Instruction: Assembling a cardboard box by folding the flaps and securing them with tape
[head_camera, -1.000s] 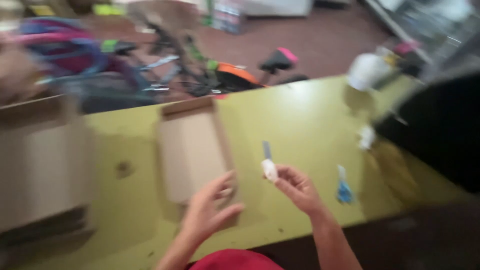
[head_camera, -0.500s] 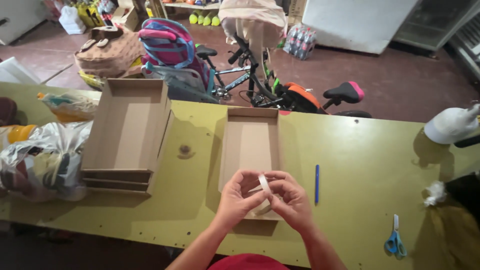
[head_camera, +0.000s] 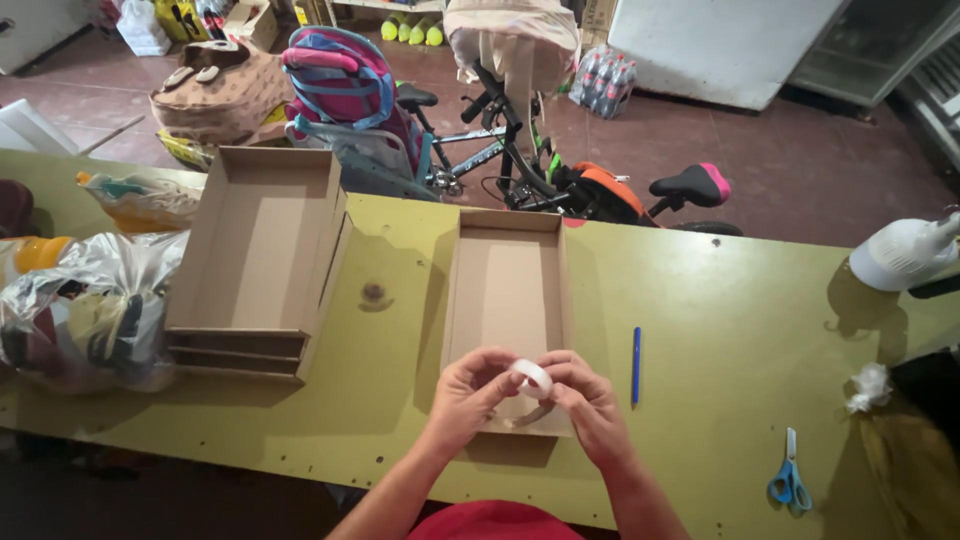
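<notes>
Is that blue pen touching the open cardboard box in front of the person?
Apart. The head view shows bare table between the blue pen and the cardboard box.

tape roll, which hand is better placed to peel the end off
Right, probably. The left hand cups the tape roll from its side, while the right hand has its fingertips on the roll's edge, over the box.

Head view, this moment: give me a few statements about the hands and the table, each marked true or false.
1. Both hands, left hand and right hand, hold a white tape roll. True.
2. The cardboard tray under the hands holds bottles. False: nothing shows in it.
3. The blue pen lies to the right of that tray. True.
4. The scissors have red handles. False: blue handles.
5. The stack of trays is left of the hands. True.
</notes>
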